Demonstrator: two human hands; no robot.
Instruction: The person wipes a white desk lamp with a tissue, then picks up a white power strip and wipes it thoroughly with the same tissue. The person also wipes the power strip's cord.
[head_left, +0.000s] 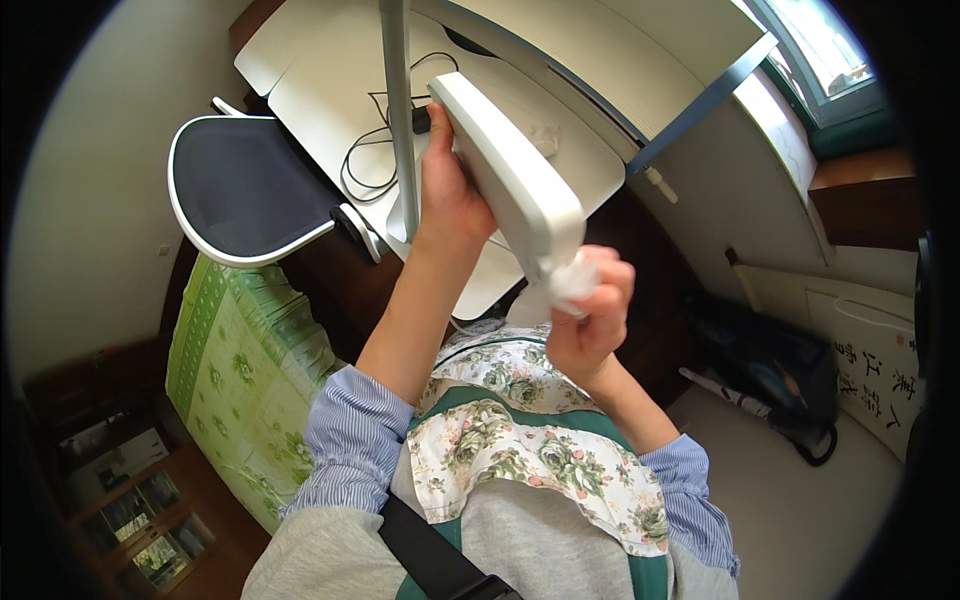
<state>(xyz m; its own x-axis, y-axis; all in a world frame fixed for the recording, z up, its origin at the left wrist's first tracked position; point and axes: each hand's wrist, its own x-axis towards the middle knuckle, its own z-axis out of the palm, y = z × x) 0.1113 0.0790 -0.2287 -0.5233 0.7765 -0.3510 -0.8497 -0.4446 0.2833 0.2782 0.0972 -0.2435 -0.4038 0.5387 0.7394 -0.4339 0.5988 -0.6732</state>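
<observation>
My left hand (454, 180) grips the far part of a white slab-like device (510, 157) with rounded edges, tilted above the desk, its thumb along the near face. At the device's near end, my right hand (592, 311) pinches a crumpled white tissue or cloth (576, 285) against or close to the corner; the hand is slightly blurred. A grey metal pole (401, 112) rises beside my left hand from a base on the desk. Whether the device joins the pole is hidden.
Behind stands a white desk (315, 97) with a black cable (349, 169) and adapter (421, 120). A dark-seated chair (251, 187) and a green floral cloth (247, 360) are at left. A blue-edged shelf (697, 97) overhangs the desk; a dark bag (780, 367) lies at right.
</observation>
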